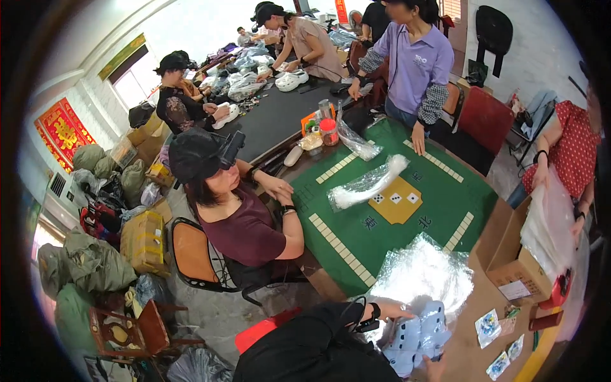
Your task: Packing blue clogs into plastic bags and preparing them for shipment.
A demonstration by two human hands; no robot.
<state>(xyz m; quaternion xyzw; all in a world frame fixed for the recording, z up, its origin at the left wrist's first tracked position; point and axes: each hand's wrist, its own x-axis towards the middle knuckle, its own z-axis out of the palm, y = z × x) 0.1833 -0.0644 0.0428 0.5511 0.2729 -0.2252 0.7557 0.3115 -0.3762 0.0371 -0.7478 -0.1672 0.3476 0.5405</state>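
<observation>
At the table's near edge lies a light blue, dark-spotted bundle of rounded, puffy pieces [414,337]; its exact kind I cannot make out. My left hand [398,311], on a black-sleeved arm with a dark wristband, grips its upper left side. From the lower edge, my right hand [436,368] holds its lower right side, partly cut off by the frame. Shiny clear plastic bags [426,270] spread out just beyond the bundle, partly under it.
A green mahjong table [337,245] carries tile rows and a wrapped white roll [369,184]. An open carton [519,254] and small blue-white packets [488,328] lie right. One person [245,223] sits left; others stand around. White clogs [291,80] rest on the black table.
</observation>
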